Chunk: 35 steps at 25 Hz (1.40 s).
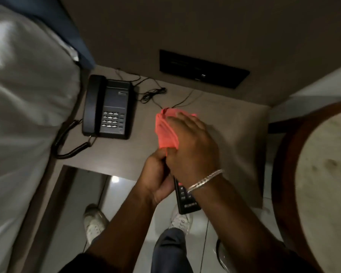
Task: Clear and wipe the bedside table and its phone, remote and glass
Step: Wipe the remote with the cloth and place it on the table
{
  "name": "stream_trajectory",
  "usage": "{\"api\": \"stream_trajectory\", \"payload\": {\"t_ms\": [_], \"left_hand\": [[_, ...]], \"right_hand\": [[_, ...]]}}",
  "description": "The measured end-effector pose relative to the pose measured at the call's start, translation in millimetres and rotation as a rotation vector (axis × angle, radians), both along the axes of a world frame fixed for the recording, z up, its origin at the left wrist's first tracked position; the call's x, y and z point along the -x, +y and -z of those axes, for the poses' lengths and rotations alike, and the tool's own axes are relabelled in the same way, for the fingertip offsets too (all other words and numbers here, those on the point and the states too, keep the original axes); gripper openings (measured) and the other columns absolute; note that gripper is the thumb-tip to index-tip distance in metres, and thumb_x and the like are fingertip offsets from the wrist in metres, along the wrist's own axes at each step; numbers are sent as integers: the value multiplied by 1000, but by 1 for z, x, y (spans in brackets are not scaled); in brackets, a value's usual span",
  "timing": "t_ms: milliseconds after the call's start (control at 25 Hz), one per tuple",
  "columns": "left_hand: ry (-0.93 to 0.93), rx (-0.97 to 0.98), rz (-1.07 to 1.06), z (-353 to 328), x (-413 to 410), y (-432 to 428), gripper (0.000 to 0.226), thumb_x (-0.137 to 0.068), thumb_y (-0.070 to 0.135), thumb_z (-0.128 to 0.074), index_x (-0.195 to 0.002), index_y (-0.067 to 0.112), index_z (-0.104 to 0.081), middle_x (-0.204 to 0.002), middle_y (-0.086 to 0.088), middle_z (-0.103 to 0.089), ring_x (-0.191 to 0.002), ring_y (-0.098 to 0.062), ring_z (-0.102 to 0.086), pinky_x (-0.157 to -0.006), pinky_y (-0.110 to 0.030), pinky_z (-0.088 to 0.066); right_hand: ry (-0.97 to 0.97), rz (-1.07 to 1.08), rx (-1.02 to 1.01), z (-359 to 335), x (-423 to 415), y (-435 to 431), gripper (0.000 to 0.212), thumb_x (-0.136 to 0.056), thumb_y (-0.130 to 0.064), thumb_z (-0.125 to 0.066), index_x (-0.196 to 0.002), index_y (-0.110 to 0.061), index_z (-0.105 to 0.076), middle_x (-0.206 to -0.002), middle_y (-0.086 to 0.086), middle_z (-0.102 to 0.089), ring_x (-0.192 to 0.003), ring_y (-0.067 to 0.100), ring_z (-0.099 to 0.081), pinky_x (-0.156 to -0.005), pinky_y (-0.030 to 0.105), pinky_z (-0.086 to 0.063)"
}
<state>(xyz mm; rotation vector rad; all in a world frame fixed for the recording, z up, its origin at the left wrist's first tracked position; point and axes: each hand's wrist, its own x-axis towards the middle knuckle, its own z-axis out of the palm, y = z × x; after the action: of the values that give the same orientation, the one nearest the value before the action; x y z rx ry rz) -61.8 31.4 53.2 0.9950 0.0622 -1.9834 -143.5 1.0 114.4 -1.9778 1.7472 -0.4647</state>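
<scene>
We hold the remote control [186,201] in our left hand [156,176], fingers curled tight around its middle, and our right hand [191,146] presses a folded red cloth [165,131] flat against its far end. Both hands are closed on something: the left clamped on the remote, the right, palm down with fingers stretched, pinning the cloth to it.

What the next stroke turns on is the remote's long axis. It runs from the left-hand grip away toward the wall under the cloth, and back toward our body, where its labelled tail sticks out below the right wrist and its bracelet [205,180]. So the wiped stretch lies beyond the grip and the unwiped tail lies on the near side of it. We judge that the cloth has to travel along that axis, back toward us, and the left hand will likely have to shift its hold to free the covered middle.

The right hand is the nearer one to the cloth and to the far tip; the left only steadies.

To the left of the grip and a little beyond it, the black telephone [108,107] sits on the bedside table [224,119], handset in its cradle, coiled cord trailing off the near-left edge. The tabletop under the hands is otherwise bare, and we see no glass anywhere in view.
</scene>
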Motion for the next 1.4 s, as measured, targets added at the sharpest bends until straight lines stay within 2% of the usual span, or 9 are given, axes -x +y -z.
{"api": "stream_trajectory", "payload": {"t_ms": [120,240,280,480,640,880,1080,1240,1400], "left_hand": [[-18,6,50,7,17,-20,55,-104,31,-26,-95,9,-75,-85,-5,-77,-76,-14,-74,-65,-23,-60],[-16,66,37,32,33,-42,51,-104,40,-30,-141,8,-43,-117,-12,-66,-99,-24,-69,-82,-36,-59],[-42,81,34,44,41,-49,51,-104,38,-29,-147,11,-36,-121,-15,-62,-101,-28,-69,-83,-40,-59],[-448,1,162,80,106,-71,47,-105,30,-33,-122,-6,-57,-92,-24,-69,-71,-29,-69,-66,-34,-59],[-712,12,226,94,142,-92,30,-102,20,-45,-89,4,-67,-80,-15,-70,-70,-28,-68,-74,-39,-58],[-1018,-33,339,117,158,-102,24,-96,25,-54,-101,9,-71,-100,-12,-73,-90,-28,-72,-85,-46,-60],[-1282,2,375,106,167,-106,23,-94,19,-60,-107,6,-72,-110,-14,-72,-93,-24,-69,-69,-25,-53],[-1429,35,477,107,158,-108,28,-93,23,-60,-106,1,-72,-108,-18,-73,-101,-31,-69,-80,-30,-51],[-1575,133,588,102,149,-101,28,-91,26,-62,-103,2,-69,-106,-19,-72,-97,-35,-68,-83,-37,-57]], "right_hand": [[84,33,-31,9,18,27,58,-69,-14,-67,-127,-16,-60,-133,8,-62,-128,30,-54,-101,43,-51],[80,48,3,32,46,70,57,-69,-15,-71,-125,-15,-61,-130,5,-65,-125,27,-58,-99,40,-53],[51,53,12,43,56,81,55,-71,-15,-71,-125,-15,-62,-129,4,-65,-125,26,-58,-103,39,-51],[7,156,-112,88,108,108,48,-92,-33,-46,-137,-19,-52,-144,-2,-53,-138,15,-43,-113,35,-39],[33,185,-124,117,142,117,56,-90,-40,-41,-139,-17,-50,-143,0,-54,-138,17,-44,-112,37,-41],[9,261,-55,137,157,115,52,-92,-41,-45,-133,-12,-56,-133,5,-62,-130,21,-54,-110,41,-44],[43,239,-42,147,161,106,51,-89,-36,-51,-133,-10,-56,-133,7,-62,-130,23,-54,-109,43,-44],[95,212,-115,140,153,101,56,-91,-42,-39,-136,-12,-52,-140,5,-57,-136,21,-47,-113,42,-39],[133,178,-155,128,133,93,72,-95,-59,-10,-141,-18,-46,-145,-1,-51,-140,15,-41,-118,38,-31]]}}
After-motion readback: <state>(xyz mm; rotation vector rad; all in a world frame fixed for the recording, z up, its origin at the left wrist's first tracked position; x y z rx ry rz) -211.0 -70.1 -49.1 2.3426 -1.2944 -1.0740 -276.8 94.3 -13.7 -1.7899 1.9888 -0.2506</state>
